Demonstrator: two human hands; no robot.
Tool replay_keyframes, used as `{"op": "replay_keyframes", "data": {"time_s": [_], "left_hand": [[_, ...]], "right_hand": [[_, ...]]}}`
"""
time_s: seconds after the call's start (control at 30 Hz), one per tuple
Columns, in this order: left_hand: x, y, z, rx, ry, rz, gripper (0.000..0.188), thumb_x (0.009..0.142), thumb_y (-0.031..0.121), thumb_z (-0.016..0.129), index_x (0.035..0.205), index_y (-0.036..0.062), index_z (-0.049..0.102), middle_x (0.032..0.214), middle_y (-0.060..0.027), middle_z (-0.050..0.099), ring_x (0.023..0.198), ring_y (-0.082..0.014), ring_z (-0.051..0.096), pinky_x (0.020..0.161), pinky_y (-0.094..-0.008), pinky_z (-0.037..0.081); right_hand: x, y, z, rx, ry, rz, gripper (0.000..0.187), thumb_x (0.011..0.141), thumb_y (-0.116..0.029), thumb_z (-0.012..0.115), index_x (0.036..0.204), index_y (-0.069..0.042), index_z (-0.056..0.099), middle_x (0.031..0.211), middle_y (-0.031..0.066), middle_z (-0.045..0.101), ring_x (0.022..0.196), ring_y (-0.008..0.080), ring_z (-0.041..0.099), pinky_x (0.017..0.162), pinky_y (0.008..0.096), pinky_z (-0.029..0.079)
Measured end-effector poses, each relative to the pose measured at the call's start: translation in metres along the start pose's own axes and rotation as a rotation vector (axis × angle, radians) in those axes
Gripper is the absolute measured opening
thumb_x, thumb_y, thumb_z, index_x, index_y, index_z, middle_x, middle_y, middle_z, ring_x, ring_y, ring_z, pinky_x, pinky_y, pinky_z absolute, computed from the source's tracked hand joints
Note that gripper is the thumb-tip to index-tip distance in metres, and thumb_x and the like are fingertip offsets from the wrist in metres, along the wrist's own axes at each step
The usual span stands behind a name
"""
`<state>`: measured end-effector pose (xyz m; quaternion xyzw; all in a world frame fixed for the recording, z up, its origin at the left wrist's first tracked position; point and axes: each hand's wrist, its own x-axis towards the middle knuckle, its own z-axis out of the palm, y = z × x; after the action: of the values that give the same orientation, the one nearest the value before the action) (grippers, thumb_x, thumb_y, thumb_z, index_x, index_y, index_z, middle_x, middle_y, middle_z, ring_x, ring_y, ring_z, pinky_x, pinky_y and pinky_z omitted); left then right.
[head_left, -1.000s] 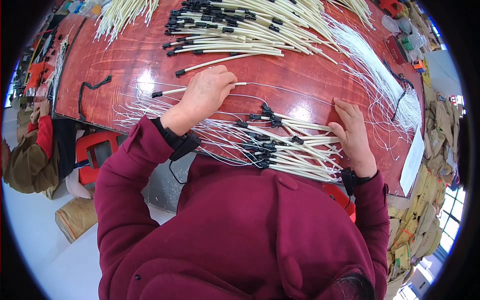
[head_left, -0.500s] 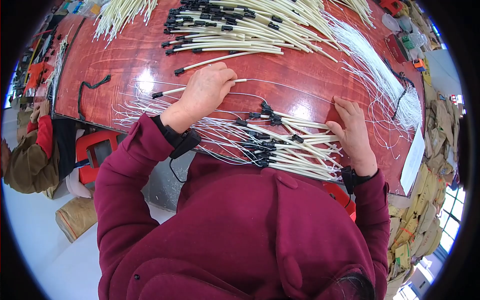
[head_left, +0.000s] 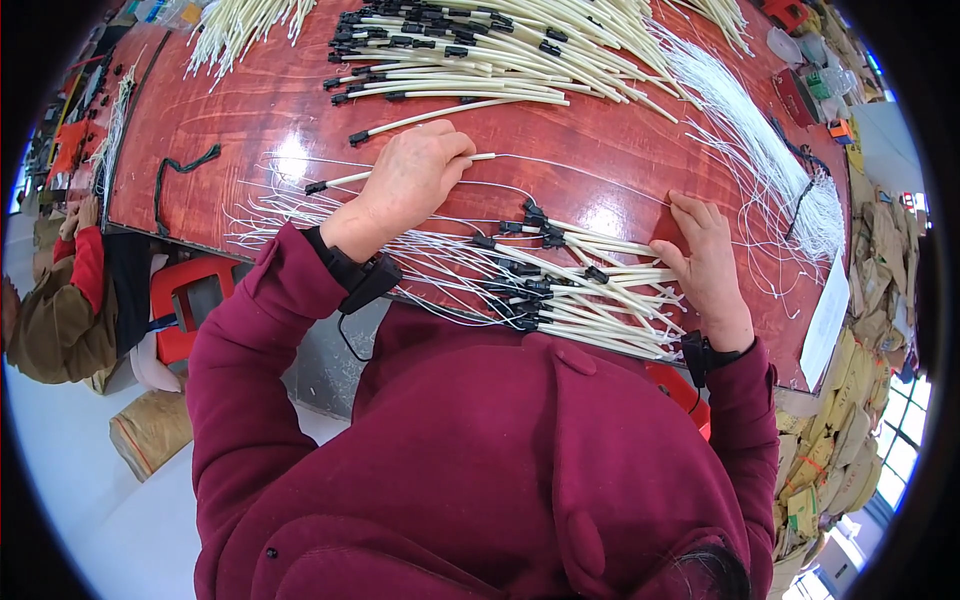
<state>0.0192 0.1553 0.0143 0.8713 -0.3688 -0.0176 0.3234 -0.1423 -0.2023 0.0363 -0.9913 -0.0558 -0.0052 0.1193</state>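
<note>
My left hand [head_left: 413, 180] is closed around a thin cream tube [head_left: 350, 180], over the middle of the table. The tube has a black connector [head_left: 316, 187] on its left end. From its right end a thin white wire [head_left: 580, 174] runs across to my right hand [head_left: 702, 255]. The fingers of that hand are stretched, with the thumb apart, and the fingertips meet the wire. Nearer to me lies a pile of cream tubes [head_left: 600, 310] with black connectors and white wires trailing left. The right thumb is close to the tubes' right ends.
At the back lies a large heap of cream tubes [head_left: 560, 75] with black connectors. A bundle of white wires [head_left: 760, 150] is at the right, beside a white paper sheet [head_left: 826, 315]. A dark cord [head_left: 175, 175] lies left. A red stool [head_left: 185, 310] and another person's sleeve [head_left: 88, 270] are further left.
</note>
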Motion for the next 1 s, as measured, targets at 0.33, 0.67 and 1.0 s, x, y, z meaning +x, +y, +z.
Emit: {"op": "replay_keyframes", "data": {"time_s": [0.33, 0.67, 1.0], "left_hand": [[0.014, 0.003, 0.005, 0.209, -0.003, -0.03, 0.012, 0.092, 0.013, 0.067, 0.098, 0.0037, 0.072, 0.094, -0.0116, 0.068, 0.089, -0.0358, 0.067, 0.076, -0.0457, 0.053], [0.026, -0.002, 0.009, 0.291, -0.022, 0.015, 0.012, 0.092, 0.014, 0.067, 0.098, 0.0057, 0.073, 0.094, -0.0114, 0.067, 0.088, -0.0355, 0.067, 0.075, -0.047, 0.054], [0.028, -0.002, 0.01, 0.306, 0.012, 0.029, 0.009, 0.09, 0.012, 0.066, 0.086, 0.0041, 0.069, 0.091, -0.0134, 0.066, 0.087, -0.0359, 0.068, 0.073, -0.0493, 0.055]], "right_hand": [[0.003, 0.003, -0.008, 0.007, -0.018, -0.031, 0.059, 0.087, -0.039, 0.073, 0.122, 0.008, 0.066, 0.135, 0.0157, 0.062, 0.12, 0.0357, 0.054, 0.106, 0.0434, 0.041], [0.006, 0.005, -0.01, 0.021, -0.009, -0.055, 0.057, 0.084, -0.037, 0.076, 0.119, 0.008, 0.068, 0.131, 0.0149, 0.064, 0.116, 0.0357, 0.056, 0.104, 0.0434, 0.042], [0.005, 0.011, -0.008, 0.082, 0.016, -0.08, 0.053, 0.08, -0.029, 0.08, 0.117, 0.007, 0.069, 0.129, 0.0148, 0.065, 0.114, 0.0349, 0.057, 0.102, 0.0423, 0.043]]}}
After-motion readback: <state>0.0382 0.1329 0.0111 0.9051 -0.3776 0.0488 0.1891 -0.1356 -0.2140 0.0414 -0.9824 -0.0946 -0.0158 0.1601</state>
